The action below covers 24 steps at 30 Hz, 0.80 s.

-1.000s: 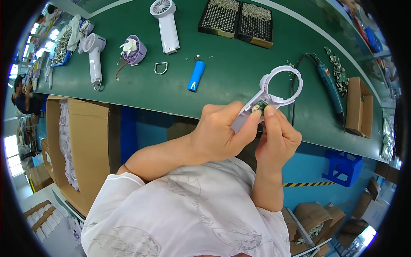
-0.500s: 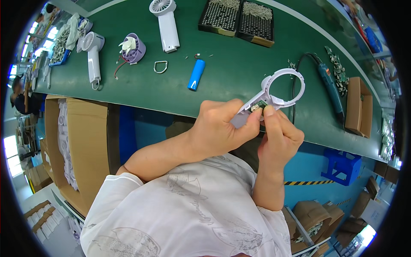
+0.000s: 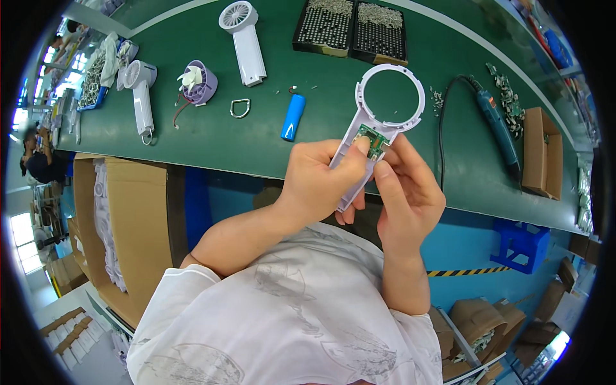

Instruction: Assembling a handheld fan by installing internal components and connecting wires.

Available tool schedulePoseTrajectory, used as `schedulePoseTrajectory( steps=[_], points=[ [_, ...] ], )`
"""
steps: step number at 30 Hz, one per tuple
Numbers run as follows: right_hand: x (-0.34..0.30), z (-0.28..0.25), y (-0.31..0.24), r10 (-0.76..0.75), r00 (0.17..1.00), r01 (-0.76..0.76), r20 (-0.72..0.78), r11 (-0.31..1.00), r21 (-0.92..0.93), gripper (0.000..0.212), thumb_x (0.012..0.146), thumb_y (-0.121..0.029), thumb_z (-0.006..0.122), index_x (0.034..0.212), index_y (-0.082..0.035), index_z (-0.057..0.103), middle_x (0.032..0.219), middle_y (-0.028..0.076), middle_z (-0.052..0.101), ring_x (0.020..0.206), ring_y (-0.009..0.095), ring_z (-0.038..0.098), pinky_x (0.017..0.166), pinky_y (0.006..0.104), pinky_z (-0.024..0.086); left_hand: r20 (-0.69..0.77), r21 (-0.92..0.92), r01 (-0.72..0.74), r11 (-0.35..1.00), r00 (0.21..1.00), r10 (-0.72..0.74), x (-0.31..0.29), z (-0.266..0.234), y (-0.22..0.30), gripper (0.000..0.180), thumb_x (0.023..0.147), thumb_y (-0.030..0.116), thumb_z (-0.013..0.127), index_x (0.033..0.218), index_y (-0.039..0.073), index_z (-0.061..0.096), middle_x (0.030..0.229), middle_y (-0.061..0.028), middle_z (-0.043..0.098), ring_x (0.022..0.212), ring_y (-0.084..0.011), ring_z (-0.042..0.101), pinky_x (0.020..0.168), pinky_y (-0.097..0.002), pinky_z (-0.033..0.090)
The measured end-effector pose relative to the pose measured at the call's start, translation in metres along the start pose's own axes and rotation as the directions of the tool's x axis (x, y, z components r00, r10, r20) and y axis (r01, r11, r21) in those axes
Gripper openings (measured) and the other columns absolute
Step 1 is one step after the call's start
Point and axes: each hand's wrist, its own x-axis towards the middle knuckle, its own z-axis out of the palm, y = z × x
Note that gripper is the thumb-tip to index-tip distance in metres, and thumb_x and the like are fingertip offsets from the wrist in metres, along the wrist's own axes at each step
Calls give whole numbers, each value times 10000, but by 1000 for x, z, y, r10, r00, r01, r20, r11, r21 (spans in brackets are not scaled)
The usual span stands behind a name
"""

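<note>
A white handheld fan half-shell (image 3: 351, 181) with a ring-shaped head is held over the table's front edge. In its handle part sits a small green circuit board (image 3: 373, 142). My left hand (image 3: 319, 176) grips the handle, thumb pressing on the board. My right hand (image 3: 410, 196) closes on the shell's right edge, its thumb near the board's lower corner; some of its fingertips are hidden behind the shell. On the table lie a blue cylindrical battery (image 3: 293, 118), a metal D-ring (image 3: 240, 108) and a lilac fan motor housing (image 3: 204, 83) with white blades and red wires.
Assembled white fans (image 3: 249, 54) (image 3: 142, 102) stand left. Black trays (image 3: 323, 40) of small metal parts are at the back. A corded teal electric screwdriver (image 3: 499, 131), loose circuit boards (image 3: 510, 106) and a small cardboard box (image 3: 534, 154) lie right. A large carton (image 3: 138, 224) holds white shells.
The shell has turned more upright, its ring swinging left and up, so the board now shows fully. My left thumb has moved onto the board, and my right fingers have shifted to the shell's edge.
</note>
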Motion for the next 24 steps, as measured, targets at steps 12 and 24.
schedulePoseTrajectory(
  steps=[12,24],
  points=[
    [-4,3,1,73,997,-75,20,990,117,575,918,101,596,1450,95,375,1100,186,674,962,177,662,865,303,541,67,-113,51,992,997,-44,-1,-4,-5,418,1011,309,568,774,-27,647,560,-110,614,384,-159,568,336,-284,441],
    [-8,8,2,99,995,-99,11,981,166,597,923,123,575,1469,91,337,1082,191,665,770,126,647,738,261,550,77,-144,-21,989,996,33,0,-8,-13,419,1023,304,547,798,-33,650,568,-110,619,387,-161,567,341,-283,436]
  ],
)
